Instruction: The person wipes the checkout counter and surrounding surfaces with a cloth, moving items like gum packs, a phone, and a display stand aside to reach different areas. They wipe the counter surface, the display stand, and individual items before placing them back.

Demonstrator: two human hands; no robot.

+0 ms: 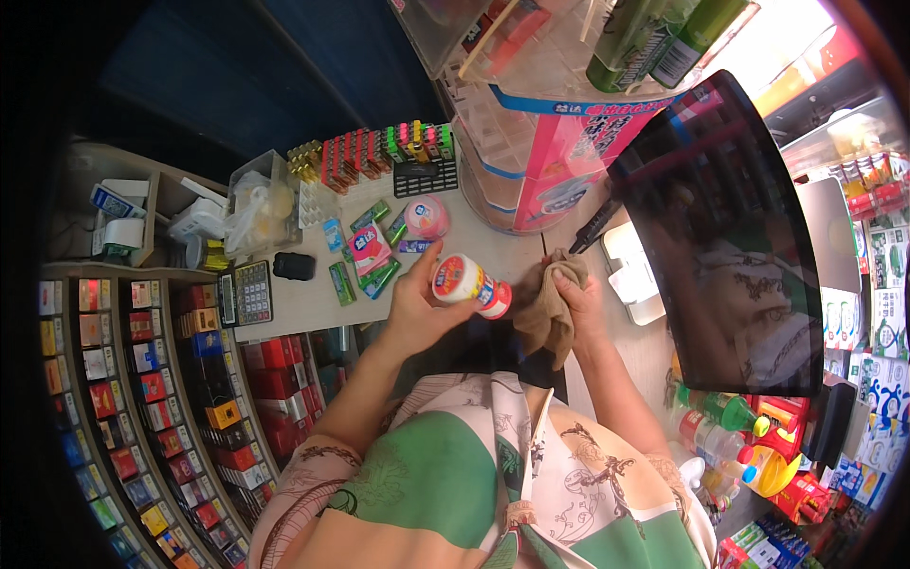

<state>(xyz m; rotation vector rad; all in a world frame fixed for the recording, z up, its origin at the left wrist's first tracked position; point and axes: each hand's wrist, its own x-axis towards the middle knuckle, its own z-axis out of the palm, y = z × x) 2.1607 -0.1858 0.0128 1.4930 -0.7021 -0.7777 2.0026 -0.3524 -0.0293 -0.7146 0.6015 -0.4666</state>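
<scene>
A small white plastic gum bottle [470, 286] with a red lid label and a red base is gripped between the thumb and fingers of my left hand [419, 311]. It is tilted above the counter's front edge. Bunched in my right hand [579, 302] is a brown cloth [546, 313], hanging down beside the bottle but apart from it. Beyond my left hand on the counter lie a pink round gum tub [426, 216], a pink gum pouch [370, 249] and several green gum packs [343, 284].
A tiered clear display stand [490, 192] rises at the back, beside a dark monitor [725, 249] on the right. Racks of lighters [355, 158], a plastic bin [261, 206] and a calculator [245, 293] stand on the left. Cigarette shelves [156, 398] line the left side; bottles [711, 434] stand at right.
</scene>
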